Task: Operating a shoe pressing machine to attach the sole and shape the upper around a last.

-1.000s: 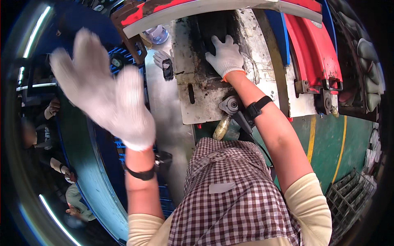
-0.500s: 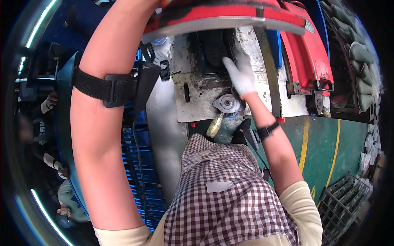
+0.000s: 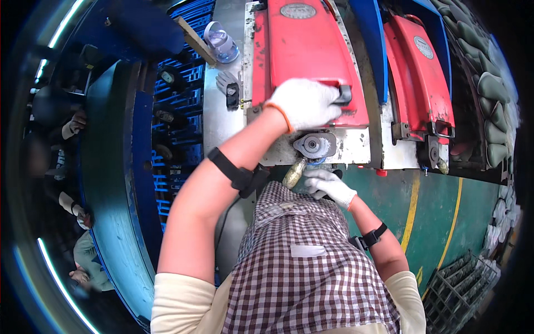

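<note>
The red machine lid lies lowered over the metal bed, hiding what is beneath it. My left hand, in a white glove, is closed on the lid's front edge at the black handle. My right hand, also gloved, is held low in front of the bed, fingers partly bent and apart. It is beside the tape-wrapped lever, and I see no grip on it. A round metal pivot joins that lever to the bed.
A similar red machine stands to the right, past a blue panel. Left of the bed, a metal counter carries a clear bottle and a grey glove. Several grey-green moulded pieces hang at far right. Other people work at far left.
The red lid has come down from its raised position, with my left hand now at its front edge. My right hand has drawn back from the black mould on the bed toward the lever.
</note>
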### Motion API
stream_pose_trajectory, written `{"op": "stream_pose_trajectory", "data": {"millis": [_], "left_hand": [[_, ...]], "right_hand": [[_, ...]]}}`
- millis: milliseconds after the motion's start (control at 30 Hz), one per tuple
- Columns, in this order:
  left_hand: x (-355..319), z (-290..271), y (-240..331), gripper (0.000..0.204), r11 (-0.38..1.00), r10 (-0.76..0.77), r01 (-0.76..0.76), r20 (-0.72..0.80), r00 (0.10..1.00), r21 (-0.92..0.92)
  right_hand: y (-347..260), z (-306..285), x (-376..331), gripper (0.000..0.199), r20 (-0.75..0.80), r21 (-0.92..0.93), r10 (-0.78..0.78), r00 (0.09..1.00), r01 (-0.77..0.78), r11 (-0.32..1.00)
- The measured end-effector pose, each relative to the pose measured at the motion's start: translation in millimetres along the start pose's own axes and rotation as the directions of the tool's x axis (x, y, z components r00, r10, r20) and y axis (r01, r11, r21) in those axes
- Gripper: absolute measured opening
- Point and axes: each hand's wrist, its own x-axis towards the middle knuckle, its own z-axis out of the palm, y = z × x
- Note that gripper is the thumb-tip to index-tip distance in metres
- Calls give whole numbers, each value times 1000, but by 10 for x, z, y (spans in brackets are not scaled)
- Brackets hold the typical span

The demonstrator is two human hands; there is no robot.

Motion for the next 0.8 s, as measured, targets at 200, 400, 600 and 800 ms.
{"op": "stream_pose_trajectory", "data": {"millis": [200, 400, 600, 800], "left_hand": [[-103, 758, -116, 33, 997, -54, 57, -75, 996, 46], [-67, 719, -36, 32, 995, -78, 83, -73, 994, 58], [-121, 721, -86, 33, 992, -103, 107, -67, 992, 65], [-179, 690, -66, 38, 988, -125, 131, -72, 990, 87]], "right_hand": [[-106, 302, 395, 64, 424, 471, -152, 893, -74, 879], [-34, 505, 596, 58, 436, 762, -267, 859, -194, 618], [-40, 19, 173, 54, 453, 617, -68, 889, -257, 743], [-98, -841, -363, 55, -25, 480, -6, 1000, 17, 877]]}}
